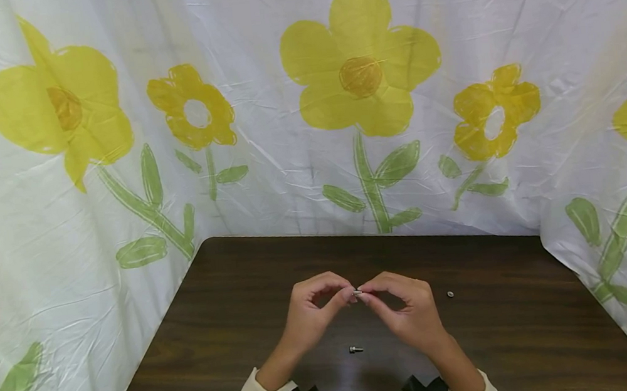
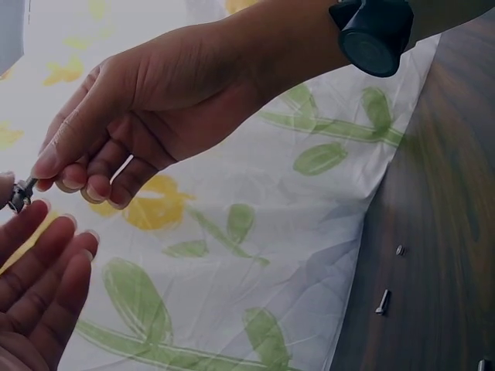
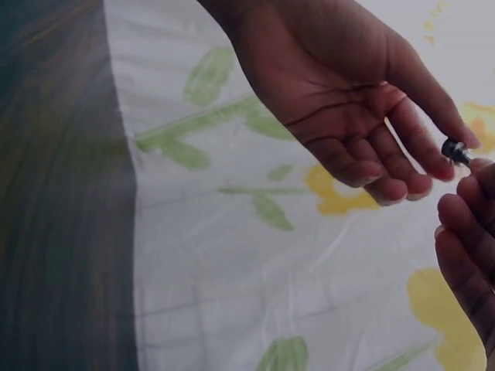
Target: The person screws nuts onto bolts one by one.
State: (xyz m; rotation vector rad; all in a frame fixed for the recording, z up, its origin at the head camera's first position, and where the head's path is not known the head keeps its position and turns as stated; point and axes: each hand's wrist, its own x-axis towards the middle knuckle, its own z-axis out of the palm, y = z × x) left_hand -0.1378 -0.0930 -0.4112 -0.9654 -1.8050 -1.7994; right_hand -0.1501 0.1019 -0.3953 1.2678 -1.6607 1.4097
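Between my two hands, in the middle of the head view, is a small metal bolt [image 1: 357,292]. The fingertips of my left hand [image 1: 319,305] pinch its dark head [image 3: 451,149], seen in the right wrist view. At the thin end, thumb and index finger of my right hand [image 1: 409,306] pinch the shank; the left wrist view shows this hand [image 2: 170,100] from the side. A silvery ring-like part [image 3: 462,157] sits beside the bolt's head. Fingertips cover much of the bolt.
On the dark wooden table [image 1: 235,329], a second bolt [image 1: 355,349] lies below the hands and a small nut [image 1: 450,294] lies to the right. The left wrist view shows a bolt [image 2: 383,301] near a nut [image 2: 400,250]. A flowered curtain [image 1: 267,181] surrounds the table.
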